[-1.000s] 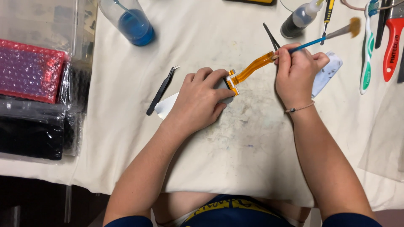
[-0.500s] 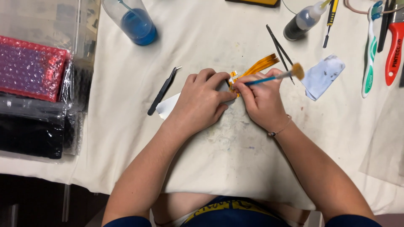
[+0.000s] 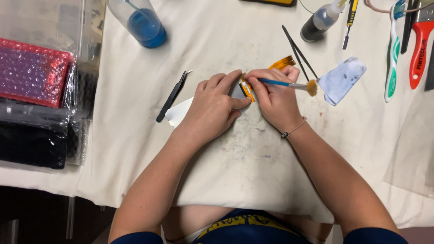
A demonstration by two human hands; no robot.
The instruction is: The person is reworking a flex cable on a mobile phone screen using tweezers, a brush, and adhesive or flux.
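A tabletop draped in a creased, off-white cloth, smudged grey and greenish near the middle, fills the view. At its left edge lie flat packs in crinkled clear plastic: a red-and-purple bubble-wrap pad above a black one. A clear bottle of blue liquid stands at the top, a small dark-filled dropper bottle further right, with a red-handled tool and a green-and-white toothbrush at the far right.

The left hand lies curled, palm down, fingers pressing a small grey part with an orange flat ribbon cable to the cloth; a white card pokes out beneath the wrist. The right hand, just beside it and touching the same part, pinches a thin blue-handled brush whose tan bristles point right, away from the part. The part is mostly hidden by fingers, so its shape is hard to tell.

Black tweezers lie left of the hands, thin dark tweezers lie above the right hand, and a crumpled bluish wipe sits just past the bristles
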